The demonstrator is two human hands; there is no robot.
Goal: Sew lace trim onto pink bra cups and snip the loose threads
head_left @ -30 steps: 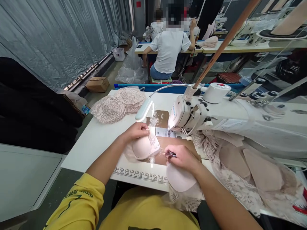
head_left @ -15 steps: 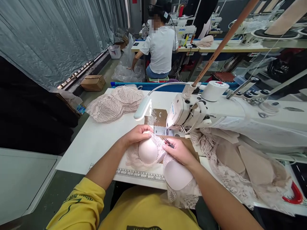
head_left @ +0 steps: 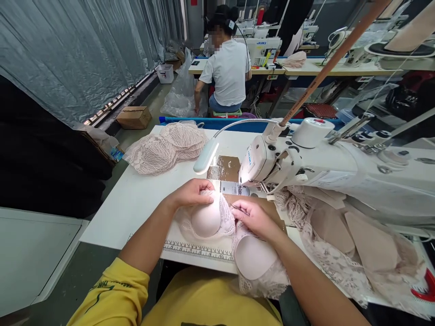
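Note:
A pale pink lace bra (head_left: pixel 207 220) lies on the white sewing table (head_left: pixel 142 199) in front of me, one padded cup up, the other cup (head_left: pixel 253 258) hanging over the near edge. My left hand (head_left: pixel 192 192) grips the top of the left cup, fingers curled on the lace. My right hand (head_left: pixel 253 217) pinches the fabric between the cups, holding a small dark metal tool whose tip shows at the fingers. Both hands sit just in front of the needle of the white sewing machine (head_left: pixel 306 163).
A heap of lace bras (head_left: pixel 166 147) lies at the table's far left. More lace and beige cup pieces (head_left: pixel 340 235) are piled under the machine arm on the right. A gooseneck lamp (head_left: pixel 205 156) shines over the needle plate. Another person (head_left: pixel 226 68) sits at a far table, back turned.
My right hand moved up from the near cup to the middle of the bra, close to the needle. My left hand shifted the left cup slightly. The view tilted a little.

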